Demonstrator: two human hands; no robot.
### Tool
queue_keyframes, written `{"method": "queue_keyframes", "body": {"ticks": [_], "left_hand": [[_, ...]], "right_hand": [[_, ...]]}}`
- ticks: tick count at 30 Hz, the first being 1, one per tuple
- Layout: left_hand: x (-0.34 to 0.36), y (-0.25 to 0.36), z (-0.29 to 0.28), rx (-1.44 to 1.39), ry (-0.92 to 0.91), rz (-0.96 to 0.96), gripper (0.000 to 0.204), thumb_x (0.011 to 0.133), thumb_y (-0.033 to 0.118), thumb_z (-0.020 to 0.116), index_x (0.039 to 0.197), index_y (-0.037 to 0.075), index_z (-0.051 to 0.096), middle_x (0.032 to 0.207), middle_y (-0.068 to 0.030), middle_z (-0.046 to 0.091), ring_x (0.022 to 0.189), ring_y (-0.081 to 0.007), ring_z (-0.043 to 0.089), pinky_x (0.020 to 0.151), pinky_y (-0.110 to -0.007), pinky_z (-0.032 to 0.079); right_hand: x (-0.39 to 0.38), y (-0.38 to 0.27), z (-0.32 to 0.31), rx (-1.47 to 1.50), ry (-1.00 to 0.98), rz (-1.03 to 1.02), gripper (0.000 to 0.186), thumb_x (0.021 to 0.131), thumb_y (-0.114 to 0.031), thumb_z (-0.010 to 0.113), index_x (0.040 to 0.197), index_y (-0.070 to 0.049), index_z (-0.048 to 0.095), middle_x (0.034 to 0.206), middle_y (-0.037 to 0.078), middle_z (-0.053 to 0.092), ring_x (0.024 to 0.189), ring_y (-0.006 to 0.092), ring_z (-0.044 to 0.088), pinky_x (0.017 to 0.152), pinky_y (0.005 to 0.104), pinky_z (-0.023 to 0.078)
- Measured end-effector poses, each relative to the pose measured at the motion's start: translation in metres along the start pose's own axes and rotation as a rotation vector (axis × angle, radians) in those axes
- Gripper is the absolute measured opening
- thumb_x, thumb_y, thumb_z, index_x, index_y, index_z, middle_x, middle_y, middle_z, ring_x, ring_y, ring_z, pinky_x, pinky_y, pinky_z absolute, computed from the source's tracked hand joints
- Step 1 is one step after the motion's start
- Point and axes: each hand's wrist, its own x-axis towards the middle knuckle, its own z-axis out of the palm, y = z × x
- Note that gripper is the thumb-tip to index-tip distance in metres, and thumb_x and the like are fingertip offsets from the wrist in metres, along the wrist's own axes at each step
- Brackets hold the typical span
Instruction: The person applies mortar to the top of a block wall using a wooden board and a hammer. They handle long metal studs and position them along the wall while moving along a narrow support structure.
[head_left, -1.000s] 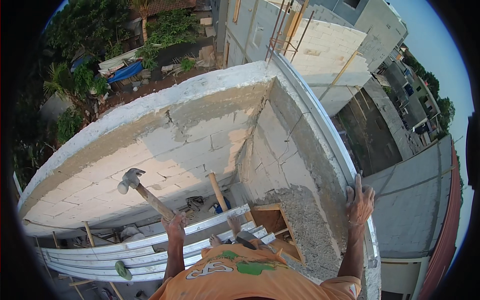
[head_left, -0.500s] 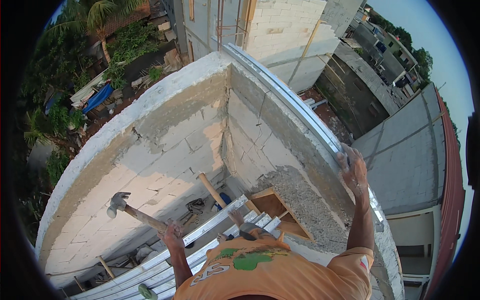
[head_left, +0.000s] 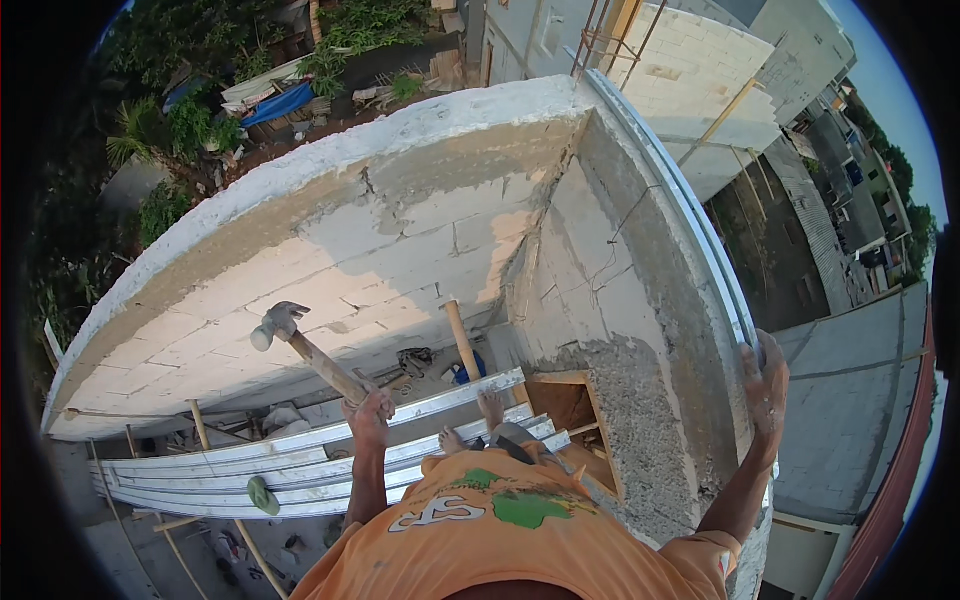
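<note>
My left hand (head_left: 370, 413) is closed round the wooden handle of a claw hammer (head_left: 325, 365). The hammer's head points up and to the left, in the air in front of the block wall (head_left: 270, 260). At the right, my right hand (head_left: 766, 385) is closed over the near end of a long, shiny metal channel (head_left: 690, 190). This channel lies along the top of the right-hand wall and runs to the far corner. My palm hides its near end.
My bare feet (head_left: 490, 408) stand by several metal channels (head_left: 300, 465) laid side by side over a drop. A wooden-framed opening (head_left: 570, 400) is close on the right. A wooden post (head_left: 460, 340) rises near the wall. Thin rebar (head_left: 610, 40) stands at the far corner.
The view has turned, so the walls and channel appear shifted to the right. My left hand still holds the hammer, and my right hand stays on the channel.
</note>
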Motion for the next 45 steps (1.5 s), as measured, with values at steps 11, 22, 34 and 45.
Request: {"method": "queue_keyframes", "body": {"ticks": [11,22,34,45], "left_hand": [[-0.010,-0.001,-0.013,0.002,-0.042,-0.002,0.020,0.076,0.003,0.067,0.084,0.006,0.049,0.063,-0.0037,0.053,0.049,-0.0120,0.049,0.046,-0.027,0.042],[-0.016,-0.017,-0.017,0.045,-0.056,-0.066,0.015,0.077,0.003,0.064,0.081,0.008,0.050,0.063,-0.0011,0.050,0.051,-0.0104,0.048,0.047,-0.026,0.040],[-0.044,-0.018,-0.010,0.331,-0.141,-0.200,0.016,0.074,0.010,0.070,0.077,0.004,0.056,0.063,-0.0035,0.058,0.054,-0.0105,0.055,0.050,-0.027,0.045],[-0.066,-0.021,0.036,0.523,-0.340,-0.368,0.039,0.073,0.022,0.076,0.096,-0.005,0.061,0.074,-0.0046,0.062,0.068,-0.0126,0.059,0.064,-0.026,0.049]], "right_hand": [[-0.002,-0.001,0.009,-0.125,0.091,0.113,0.044,0.100,-0.037,0.046,0.124,-0.003,0.061,0.123,0.019,0.063,0.123,0.0391,0.051,0.110,0.0453,0.032],[-0.003,0.001,0.013,-0.184,0.096,0.085,0.050,0.103,-0.037,0.036,0.124,0.003,0.059,0.125,0.021,0.060,0.122,0.0407,0.051,0.111,0.0437,0.031],[-0.010,0.010,0.008,-0.220,0.279,-0.179,0.049,0.101,-0.037,0.046,0.124,0.005,0.057,0.118,0.024,0.060,0.106,0.0382,0.059,0.090,0.0447,0.046],[-0.079,-0.143,0.148,0.605,-0.539,-0.260,0.046,0.097,-0.033,0.053,0.123,0.005,0.053,0.105,0.018,0.059,0.094,0.0249,0.059,0.081,0.0379,0.048]]}}
